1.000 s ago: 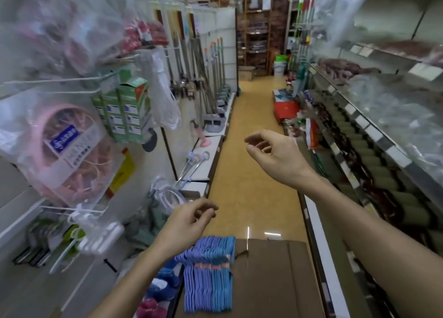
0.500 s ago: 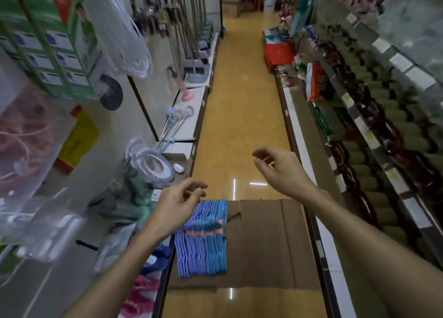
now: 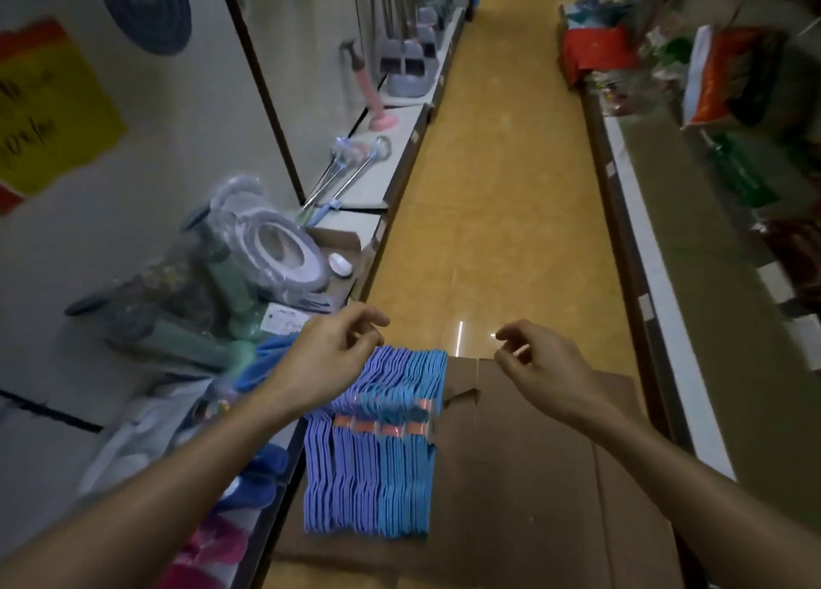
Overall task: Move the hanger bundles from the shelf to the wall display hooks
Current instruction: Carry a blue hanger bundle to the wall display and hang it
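Note:
Several bundles of purple and blue hangers (image 3: 377,450), taped with orange bands, lie side by side on a brown cardboard box (image 3: 533,477) in the aisle. My left hand (image 3: 333,353) hovers over their far left corner, fingers loosely curled and holding nothing. Over the box's far edge, to the right of the bundles, my right hand (image 3: 542,362) is also loosely curled and empty. Neither hand touches the hangers. No wall display hooks are in view.
A low left shelf (image 3: 368,188) carries a wrapped toilet seat (image 3: 275,242), green-handled items (image 3: 200,322), brushes and dustpans. Pink and blue goods (image 3: 249,490) lie at its near end. The yellow floor (image 3: 497,188) runs ahead. Packaged goods fill the right shelving (image 3: 711,166).
My view has tilted down from the wall hooks to the box. Both hands have come down and closer together, towards the far end of the hanger bundles.

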